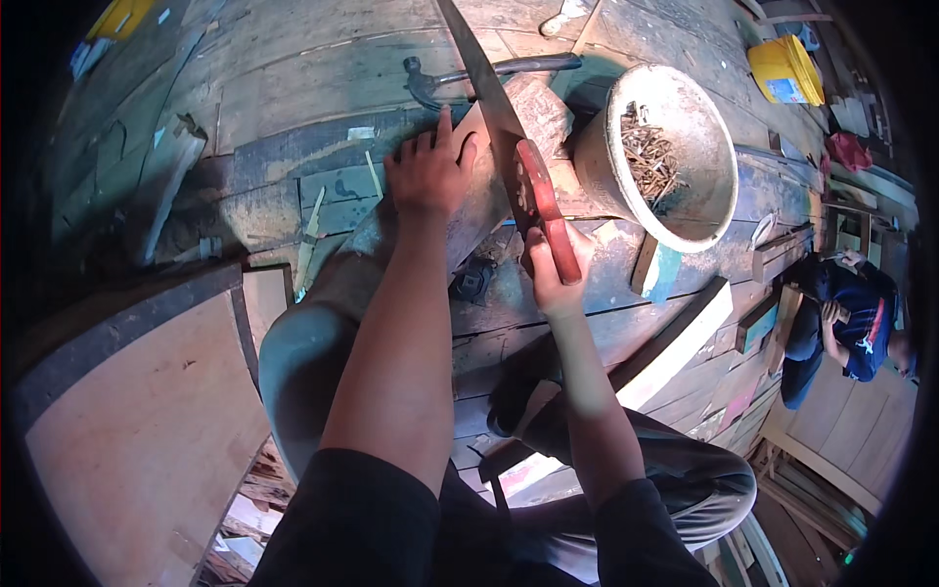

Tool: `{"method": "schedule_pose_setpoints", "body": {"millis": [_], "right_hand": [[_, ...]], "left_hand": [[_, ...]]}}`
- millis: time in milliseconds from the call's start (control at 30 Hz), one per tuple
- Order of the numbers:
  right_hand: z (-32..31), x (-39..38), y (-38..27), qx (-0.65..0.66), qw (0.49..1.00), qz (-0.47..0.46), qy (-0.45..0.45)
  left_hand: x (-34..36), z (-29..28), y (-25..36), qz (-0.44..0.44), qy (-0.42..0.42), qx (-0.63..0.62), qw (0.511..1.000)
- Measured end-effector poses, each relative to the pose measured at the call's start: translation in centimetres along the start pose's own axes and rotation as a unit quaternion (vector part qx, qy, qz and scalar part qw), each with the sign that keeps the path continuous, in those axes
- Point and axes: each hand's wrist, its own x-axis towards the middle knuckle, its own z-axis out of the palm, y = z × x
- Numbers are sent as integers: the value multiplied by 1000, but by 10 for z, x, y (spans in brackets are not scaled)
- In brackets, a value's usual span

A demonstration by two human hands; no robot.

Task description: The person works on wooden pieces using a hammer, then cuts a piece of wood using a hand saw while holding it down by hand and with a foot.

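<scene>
My right hand (559, 269) is closed around the red handle (548, 215) of a handsaw. The saw's long blade (484, 83) points up and away to the top edge, passing over a wooden block (528, 112). My left hand (430, 174) lies on wood to the left of the blade, its fingers spread and nothing gripped. Just beyond those fingers is a claw hammer (489, 70), partly behind the blade. Whether the saw teeth touch the wood cannot be made out. A small dark case, perhaps a tape measure (472, 281), sits between my forearms.
A pale bucket (675, 157) holding many nails stands right of the saw. Farther right is a yellow bucket (785, 70). A wooden beam (675, 342) lies near my right knee, a framed panel (147, 421) at left. Another person (846, 313) sits at the far right.
</scene>
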Motion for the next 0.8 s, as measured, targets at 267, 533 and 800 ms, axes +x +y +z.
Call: {"method": "schedule_pose_setpoints", "body": {"millis": [267,533,800], "right_hand": [[9,-5,-5,-48,997,-60,-6],[-24,-72,-18,-124,991,-57,-16],[-26,-34,1,-39,999,13,15]], "left_hand": [[-1,-9,3,-25,-45,12,999],[0,-6,6,-34,-61,-18,997],[4,1,-1,27,-42,-37,998]]}}
